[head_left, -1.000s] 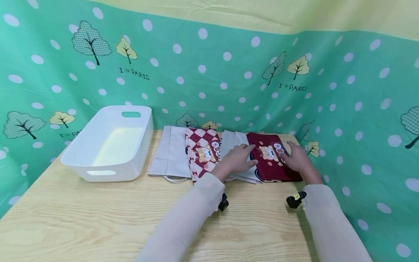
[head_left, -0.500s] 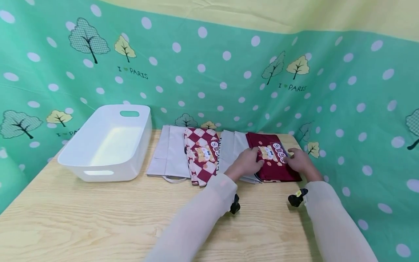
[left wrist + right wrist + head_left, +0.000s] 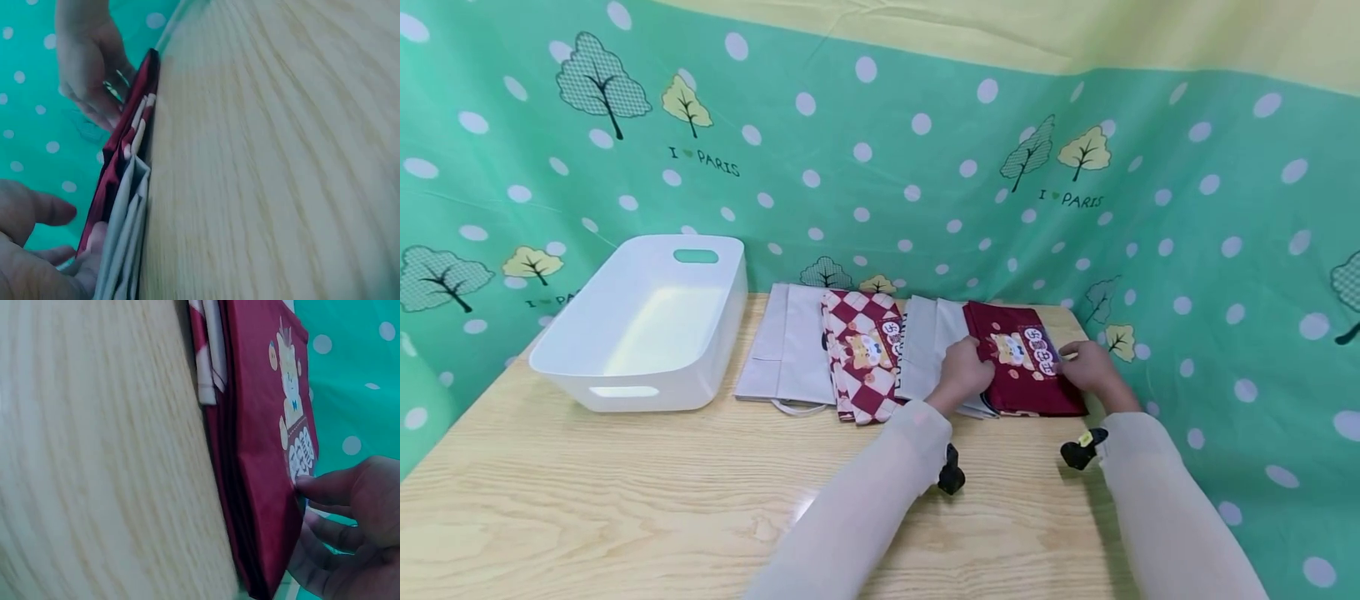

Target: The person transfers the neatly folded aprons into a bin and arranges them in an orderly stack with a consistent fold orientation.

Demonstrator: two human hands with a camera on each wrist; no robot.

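A folded dark red cloth (image 3: 1022,387) with a cartoon animal and white lettering lies at the right end of a row of folded cloths. At its left edge is my left hand (image 3: 964,373). In the left wrist view, the left thumb (image 3: 55,210) stands apart above the cloth, and a fingertip (image 3: 97,236) is tucked at the edge between the red fabric and the grey folds (image 3: 125,231). My right hand (image 3: 1092,367) pinches the red cloth's right edge. In the right wrist view its thumb (image 3: 312,486) presses the top near the lettering, other fingers behind the edge.
Left of the red cloth lie a folded grey cloth (image 3: 921,358), a red-and-cream checked one (image 3: 857,321) and another grey one (image 3: 786,350), overlapping. A white plastic basket (image 3: 718,342) stands on the wooden table (image 3: 647,492) at left. A green dotted curtain (image 3: 820,208) hangs behind and right.
The left hand has moved right to the red cloth's left edge, then slightly back left. The right hand has shifted from above the cloth down to its right edge, its fingers drawing together.
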